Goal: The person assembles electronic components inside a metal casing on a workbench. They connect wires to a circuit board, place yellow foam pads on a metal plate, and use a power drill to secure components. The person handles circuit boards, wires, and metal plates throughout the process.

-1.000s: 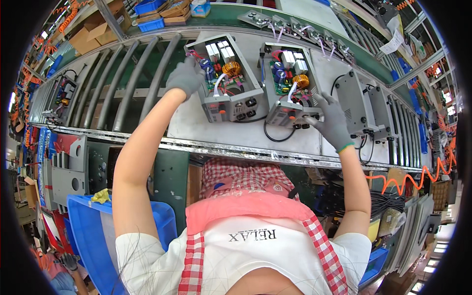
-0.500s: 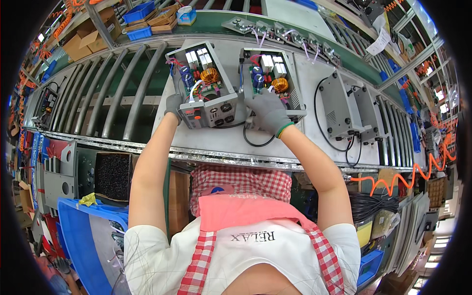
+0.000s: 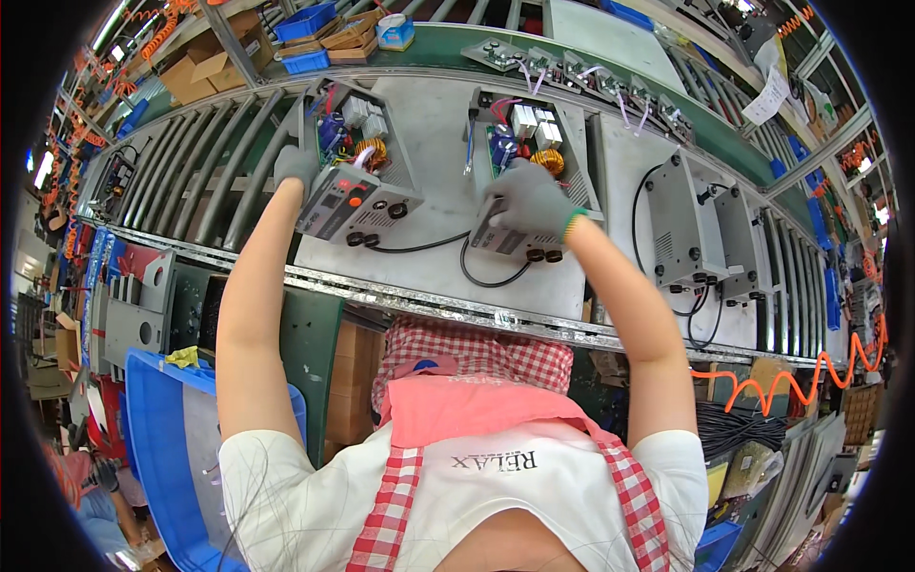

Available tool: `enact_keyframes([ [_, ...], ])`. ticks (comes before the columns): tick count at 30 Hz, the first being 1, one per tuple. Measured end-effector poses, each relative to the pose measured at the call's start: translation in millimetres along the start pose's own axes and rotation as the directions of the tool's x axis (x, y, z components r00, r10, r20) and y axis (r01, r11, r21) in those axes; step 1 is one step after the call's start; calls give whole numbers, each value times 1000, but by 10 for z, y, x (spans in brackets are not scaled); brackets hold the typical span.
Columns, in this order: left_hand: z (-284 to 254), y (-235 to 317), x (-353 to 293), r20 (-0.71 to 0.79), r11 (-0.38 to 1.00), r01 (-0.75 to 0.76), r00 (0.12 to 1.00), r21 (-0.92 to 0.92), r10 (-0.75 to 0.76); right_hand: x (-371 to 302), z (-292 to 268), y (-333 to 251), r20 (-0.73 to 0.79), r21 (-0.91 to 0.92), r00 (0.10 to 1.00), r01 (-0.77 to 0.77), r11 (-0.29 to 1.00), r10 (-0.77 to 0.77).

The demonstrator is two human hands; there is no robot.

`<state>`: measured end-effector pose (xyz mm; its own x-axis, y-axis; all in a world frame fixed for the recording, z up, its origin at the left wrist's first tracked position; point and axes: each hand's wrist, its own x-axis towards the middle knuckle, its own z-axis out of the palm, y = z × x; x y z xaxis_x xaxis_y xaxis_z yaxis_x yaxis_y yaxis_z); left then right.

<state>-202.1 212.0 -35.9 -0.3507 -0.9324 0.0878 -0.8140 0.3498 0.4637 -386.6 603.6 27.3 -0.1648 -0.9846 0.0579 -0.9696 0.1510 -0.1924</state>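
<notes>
Two open grey metal electronics housings lie on a pale board. The left housing (image 3: pixel 407 157) shows capacitors, white blocks and a copper-wound coil; its front panel (image 3: pixel 355 205) has a red switch and black sockets. My gloved left hand (image 3: pixel 294 166) grips its left side wall, fingers partly hidden. In the right housing (image 3: pixel 574 143), with similar parts, my gloved right hand (image 3: pixel 534 202) covers the top of the front panel (image 3: pixel 510 238), its curled fingers holding that panel's upper edge. Black cables run from both units.
Two closed grey housings (image 3: pixel 684 219) with cables stand to the right. Metal rollers (image 3: pixel 205 181) lie at the left. Circuit boards (image 3: pixel 581 76) line the far ledge. Below the line are a blue bin (image 3: pixel 157 458) and an orange coiled hose (image 3: pixel 801 391).
The left housing has slid left and turned, its front panel swinging outward, with my left hand on it. My right hand has shifted slightly onto the right unit's front panel. The head view has shifted.
</notes>
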Motion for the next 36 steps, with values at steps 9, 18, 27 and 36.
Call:
enact_keyframes([
  [9, -197, 1269, -1051, 49, 736, -489, 846, 468, 530, -1187, 701, 484, -91, 995, 912, 66, 76, 399],
  [18, -542, 1261, -1451, 537, 539, -806, 576, 247, 616, -887, -199, -392, -492, 103, 820, -280, 955, 293],
  [27, -741, 257, -1508, 533, 563, -818, 531, 119, 658, -141, 66, -822, 144, -62, 976, 174, 983, -163],
  [36, -534, 1, -1116, 199, 559, -811, 585, 174, 786, -289, 88, -293, -521, 599, 747, -25, 801, 413],
])
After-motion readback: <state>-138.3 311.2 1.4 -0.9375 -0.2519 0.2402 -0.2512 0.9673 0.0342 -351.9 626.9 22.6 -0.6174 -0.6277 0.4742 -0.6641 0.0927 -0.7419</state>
